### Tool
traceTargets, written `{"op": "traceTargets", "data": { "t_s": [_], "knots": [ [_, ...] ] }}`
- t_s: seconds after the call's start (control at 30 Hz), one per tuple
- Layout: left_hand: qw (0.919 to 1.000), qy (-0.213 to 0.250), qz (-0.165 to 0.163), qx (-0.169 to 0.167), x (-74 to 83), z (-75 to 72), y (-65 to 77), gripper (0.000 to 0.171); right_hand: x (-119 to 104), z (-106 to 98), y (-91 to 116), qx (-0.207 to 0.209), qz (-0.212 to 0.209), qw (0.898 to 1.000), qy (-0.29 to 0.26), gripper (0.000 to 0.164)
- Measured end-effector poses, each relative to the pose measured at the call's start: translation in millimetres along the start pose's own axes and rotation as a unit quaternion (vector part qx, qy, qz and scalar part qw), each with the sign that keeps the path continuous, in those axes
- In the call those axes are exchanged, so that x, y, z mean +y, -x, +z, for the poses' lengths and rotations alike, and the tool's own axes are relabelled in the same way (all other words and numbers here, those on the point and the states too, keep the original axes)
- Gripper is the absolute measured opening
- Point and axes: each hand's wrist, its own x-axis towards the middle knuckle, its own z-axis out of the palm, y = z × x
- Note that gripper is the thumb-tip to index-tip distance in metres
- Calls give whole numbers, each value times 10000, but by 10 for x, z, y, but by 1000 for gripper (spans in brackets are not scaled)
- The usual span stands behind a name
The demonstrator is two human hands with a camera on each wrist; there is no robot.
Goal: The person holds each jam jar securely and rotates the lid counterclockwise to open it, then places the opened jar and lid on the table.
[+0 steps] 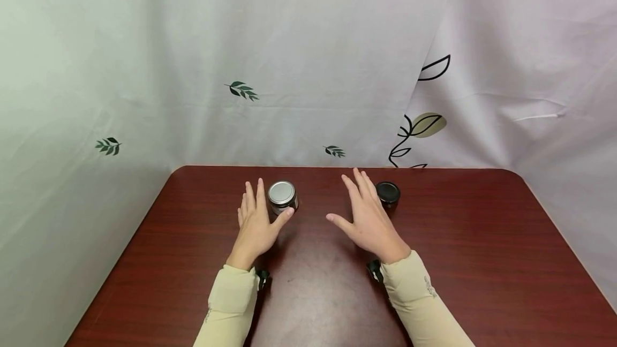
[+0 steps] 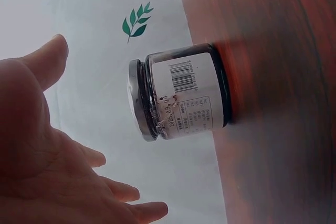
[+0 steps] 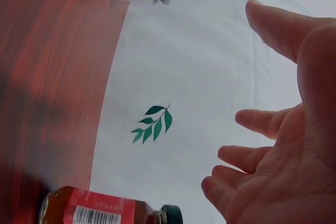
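Silver-lidded jar (image 1: 281, 193) stood upright near the far edge of the worktop (image 1: 482, 250), left of that edge's middle, white barcode label toward your left wrist camera. Your left hand (image 1: 254, 229) was just beside it, fingers straight and spread wide, nothing in it; left wrist view showed a gap to the glass. Dark-capped bottle (image 1: 388, 192), red label, stood near the same edge, closer to the far right corner. Your right hand (image 1: 371, 224) was next to it, also wide, holding nothing. Leaf-print cloth (image 1: 299, 42) hung behind the far edge.
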Motion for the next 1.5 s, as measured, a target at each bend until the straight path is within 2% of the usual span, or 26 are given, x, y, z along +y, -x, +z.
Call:
{"op": "traceTargets", "data": {
  "t_s": [0.47, 0.67, 1.13, 1.5],
  "knots": [
    [9999, 118, -7, 40, -56, 50, -34, 102, -37, 128, -73, -215, 67, 9996, -161, 86],
    [9996, 273, -73, -52, -60, 67, -60, 104, -22, 164, -73, -264, 138, 9993, -214, 85],
    [9967, 700, -418, 33, -52, 131, -205, 115, 2, 215, -81, -335, 147, 9991, -199, 84],
    [9930, 1061, -513, 101, -91, 189, -309, 118, 3, 247, -88, -292, 60, 9994, -152, 83]
  ]
}}
